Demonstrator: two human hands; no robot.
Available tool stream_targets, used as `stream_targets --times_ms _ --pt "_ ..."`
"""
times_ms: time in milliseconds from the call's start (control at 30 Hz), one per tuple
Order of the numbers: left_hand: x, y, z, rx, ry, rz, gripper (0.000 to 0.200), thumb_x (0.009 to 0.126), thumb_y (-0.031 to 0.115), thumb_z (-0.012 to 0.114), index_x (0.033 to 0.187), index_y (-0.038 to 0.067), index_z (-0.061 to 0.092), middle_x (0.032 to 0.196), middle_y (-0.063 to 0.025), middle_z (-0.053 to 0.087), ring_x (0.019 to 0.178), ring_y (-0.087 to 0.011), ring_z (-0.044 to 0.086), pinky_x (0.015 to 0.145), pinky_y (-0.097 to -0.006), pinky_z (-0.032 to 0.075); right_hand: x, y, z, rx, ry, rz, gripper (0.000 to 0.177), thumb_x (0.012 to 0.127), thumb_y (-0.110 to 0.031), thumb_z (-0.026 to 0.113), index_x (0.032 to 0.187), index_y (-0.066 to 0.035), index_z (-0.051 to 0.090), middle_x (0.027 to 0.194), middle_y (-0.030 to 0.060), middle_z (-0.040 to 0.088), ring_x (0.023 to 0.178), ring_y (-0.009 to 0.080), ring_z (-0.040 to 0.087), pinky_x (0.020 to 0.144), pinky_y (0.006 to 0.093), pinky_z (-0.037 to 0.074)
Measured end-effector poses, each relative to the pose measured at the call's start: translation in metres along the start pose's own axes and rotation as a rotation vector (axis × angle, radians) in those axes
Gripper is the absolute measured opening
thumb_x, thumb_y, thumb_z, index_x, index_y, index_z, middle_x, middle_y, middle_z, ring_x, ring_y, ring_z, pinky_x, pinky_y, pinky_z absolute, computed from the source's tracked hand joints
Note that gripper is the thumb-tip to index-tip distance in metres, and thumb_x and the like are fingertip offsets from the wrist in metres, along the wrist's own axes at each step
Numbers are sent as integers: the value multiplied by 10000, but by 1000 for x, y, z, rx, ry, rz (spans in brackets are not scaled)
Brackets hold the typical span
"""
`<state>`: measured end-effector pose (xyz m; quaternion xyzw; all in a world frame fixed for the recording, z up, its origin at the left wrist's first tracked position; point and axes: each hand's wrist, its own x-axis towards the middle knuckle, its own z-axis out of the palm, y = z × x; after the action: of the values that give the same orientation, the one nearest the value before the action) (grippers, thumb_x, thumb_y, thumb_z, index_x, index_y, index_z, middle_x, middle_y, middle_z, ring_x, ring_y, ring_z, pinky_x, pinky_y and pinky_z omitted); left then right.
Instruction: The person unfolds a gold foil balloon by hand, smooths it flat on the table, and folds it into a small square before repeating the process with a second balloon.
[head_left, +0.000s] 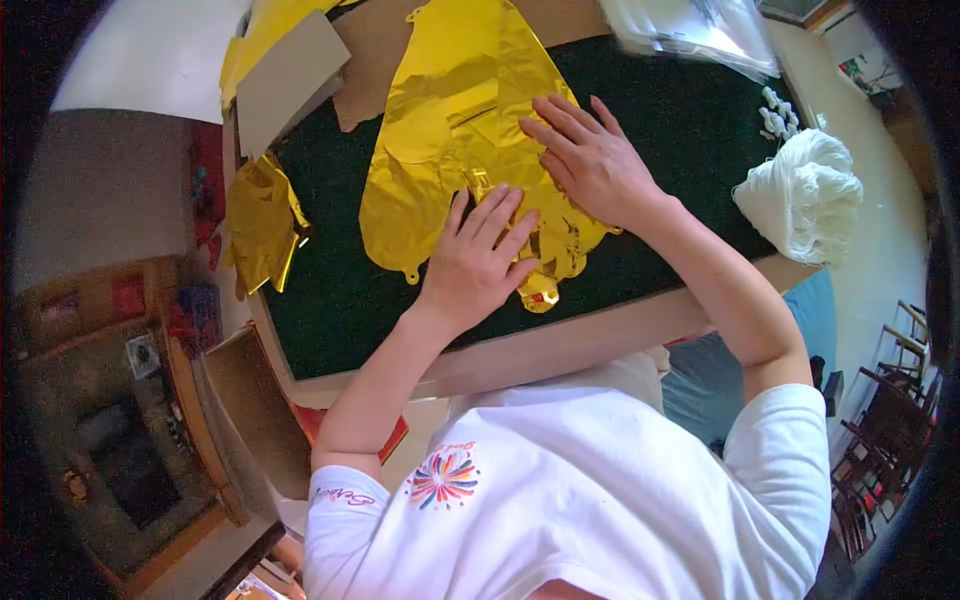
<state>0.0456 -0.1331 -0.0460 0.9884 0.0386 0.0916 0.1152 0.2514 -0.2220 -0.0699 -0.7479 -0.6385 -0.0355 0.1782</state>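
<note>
Bright daylight, glare on the gold foil point(450, 120), fisheye warp, dark vignetted corners

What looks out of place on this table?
A crumpled gold foil piece hangs over the left edge of the table, half off the green mat. The white bundle overhangs the right corner. The gold balloon under the left hand and right hand is wrinkled but lies flat.

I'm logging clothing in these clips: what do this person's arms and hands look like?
Both arms are bare below short white T-shirt sleeves. The left sleeve carries reddish script lettering; the right sleeve is plain. The left hand and right hand wear no gloves, and no watch, bracelet or ring shows.
</note>
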Motion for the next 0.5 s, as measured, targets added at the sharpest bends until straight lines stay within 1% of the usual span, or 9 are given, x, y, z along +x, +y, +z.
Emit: stream_targets --times_ms 67,267,500 --pt "0 -1 -1 30 25 23 477 800 270 680 1221 80 561 1329 -138 483 1287 -289 413 1085 -482 285 0 -1 -1 2 -2 8 419 953 -225 475 1364 -149 442 1433 81 406 1356 237 336 1136 479 188" --pt "5 -3 2 -31 33 51 474 800 263 680 1222 85 555 1328 -143 479 1280 -296 416 1086 -446 302 0 0 -1 8 -9 3 421 949 -219 479 1362 -147 448 1439 81 400 1358 237 334 1138 473 183" --pt "6 -5 6 -62 13 52 498 808 261 670 1251 90 517 1354 -139 445 1290 -297 396 1077 -454 304 0 0 -1 4 -11 2 425 948 -217 479 1366 -149 442 1438 81 402 1357 238 336 1137 478 180"
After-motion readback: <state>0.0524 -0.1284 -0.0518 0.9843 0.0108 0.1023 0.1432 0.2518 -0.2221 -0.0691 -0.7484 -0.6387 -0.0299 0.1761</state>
